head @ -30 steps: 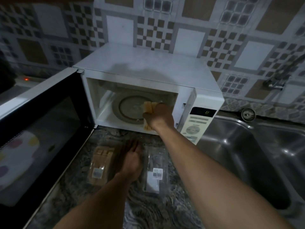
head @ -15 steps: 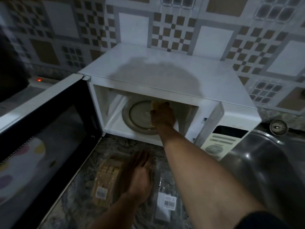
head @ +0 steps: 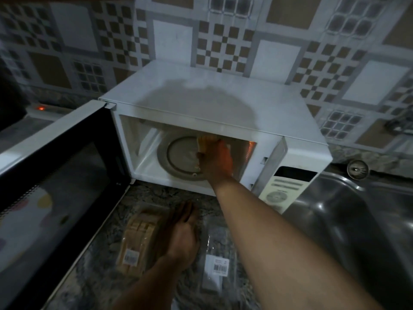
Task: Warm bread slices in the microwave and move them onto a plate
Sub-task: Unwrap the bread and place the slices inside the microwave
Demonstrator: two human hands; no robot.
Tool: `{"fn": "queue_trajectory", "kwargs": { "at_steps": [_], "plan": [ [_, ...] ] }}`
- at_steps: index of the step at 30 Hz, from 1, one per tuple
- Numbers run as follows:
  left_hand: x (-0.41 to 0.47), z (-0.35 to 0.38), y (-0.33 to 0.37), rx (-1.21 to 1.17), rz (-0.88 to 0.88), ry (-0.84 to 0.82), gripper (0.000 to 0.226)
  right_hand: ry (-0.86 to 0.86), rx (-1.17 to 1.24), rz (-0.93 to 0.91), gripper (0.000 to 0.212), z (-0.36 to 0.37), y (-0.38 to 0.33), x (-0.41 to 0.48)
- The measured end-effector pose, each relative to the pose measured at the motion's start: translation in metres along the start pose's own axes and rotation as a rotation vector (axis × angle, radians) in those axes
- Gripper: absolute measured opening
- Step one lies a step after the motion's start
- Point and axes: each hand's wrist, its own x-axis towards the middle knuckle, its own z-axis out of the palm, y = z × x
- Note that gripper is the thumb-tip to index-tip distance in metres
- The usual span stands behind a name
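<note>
Bread slices [head: 204, 143] in microwave [head: 290, 121], in right hand's [head: 215, 162] grip; left hand [head: 182, 236] flat on counter [head: 154, 193]

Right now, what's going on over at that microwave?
A person appears to be putting bread in to warm. Their right hand reaches inside the microwave and grips bread slices over the glass turntable. The door is swung wide open. The left hand lies flat on the counter, by a bag of sliced bread.
</note>
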Motion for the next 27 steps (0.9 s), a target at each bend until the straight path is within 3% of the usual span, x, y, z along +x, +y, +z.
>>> {"fn": "queue_trajectory", "kwargs": {
  "at_steps": [3, 5, 10, 12, 14, 16, 19, 21, 24, 27],
  "plan": [
    [0.000, 0.002, 0.000, 0.031, 0.019, -0.023, 0.070, 0.028, -0.079, -0.026, 0.040, -0.013, 0.002, -0.022],
    [0.000, 0.001, 0.002, 0.067, 0.006, -0.048, 0.062, -0.014, -0.129, -0.042, 0.038, -0.020, 0.002, -0.034],
    [-0.019, -0.007, 0.007, -0.044, 0.024, -0.051, 0.075, -0.116, -0.131, -0.019, 0.033, -0.037, -0.001, -0.066],
    [-0.031, -0.010, 0.006, -0.053, 0.044, -0.052, 0.080, -0.122, -0.139, -0.024, 0.035, -0.044, -0.001, -0.084],
    [-0.039, -0.011, 0.004, -0.056, 0.052, -0.055, 0.081, -0.115, -0.140, -0.046, 0.050, -0.049, 0.000, -0.099],
    [-0.054, -0.015, 0.004, -0.050, 0.100, -0.069, 0.077, -0.113, -0.158, -0.068, 0.055, -0.055, 0.000, -0.118],
    [-0.079, -0.018, 0.003, -0.081, 0.123, -0.047, 0.071, -0.135, -0.171, -0.080, 0.022, -0.061, -0.003, -0.145],
    [-0.098, -0.017, 0.000, -0.089, 0.118, -0.010, 0.071, -0.138, -0.167, -0.084, 0.015, -0.061, -0.004, -0.161],
    [-0.129, -0.013, -0.009, -0.073, 0.106, 0.005, 0.070, -0.149, -0.155, -0.094, 0.021, -0.052, -0.008, -0.181],
    [-0.151, -0.010, -0.021, -0.106, 0.131, 0.086, 0.041, -0.161, -0.132, -0.106, 0.032, -0.036, -0.010, -0.193]
  ]
}}
